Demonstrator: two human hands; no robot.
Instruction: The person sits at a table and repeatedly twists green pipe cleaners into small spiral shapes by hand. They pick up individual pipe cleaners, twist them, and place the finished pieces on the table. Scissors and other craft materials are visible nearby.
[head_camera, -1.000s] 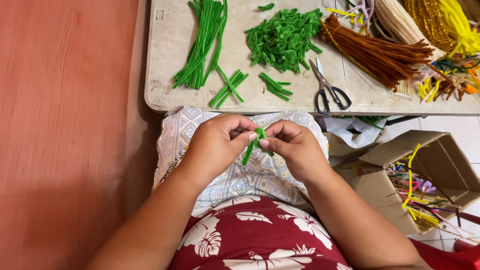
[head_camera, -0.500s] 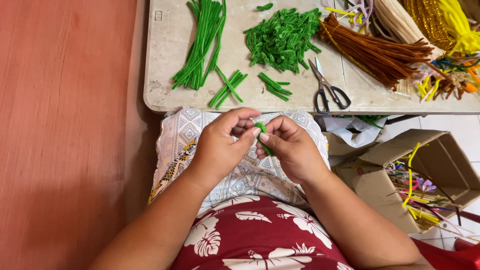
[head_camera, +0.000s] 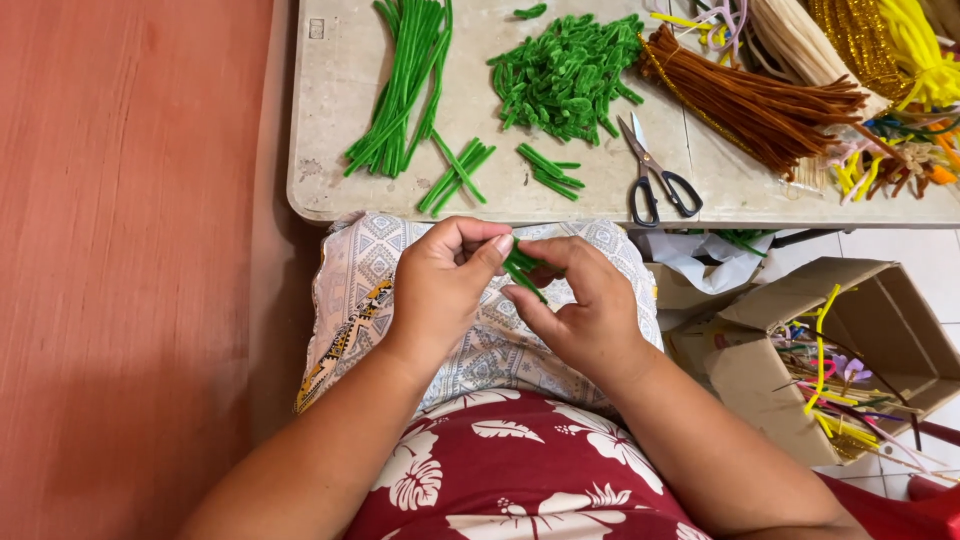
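A short green pipe cleaner piece (head_camera: 522, 268) is pinched between both hands above my lap. My left hand (head_camera: 440, 285) grips its upper end with thumb and forefinger. My right hand (head_camera: 580, 300) holds the lower part, fingers curled around it. Just beyond, on the pale table (head_camera: 330, 120), lie long green pipe cleaners (head_camera: 405, 80), two small bundles of cut green pieces (head_camera: 455, 175) (head_camera: 548, 172) and a heap of bent green bits (head_camera: 565, 70).
Black-handled scissors (head_camera: 655, 180) lie on the table near its front edge. Brown (head_camera: 760, 100), cream and yellow (head_camera: 900, 45) pipe cleaners fill the table's right side. An open cardboard box (head_camera: 760, 370) with coloured scraps stands on the floor at right. A reddish wall (head_camera: 130, 270) is at left.
The green piece has been folded shorter and drawn in between the fingertips; both hands have closed together slightly over the lap.
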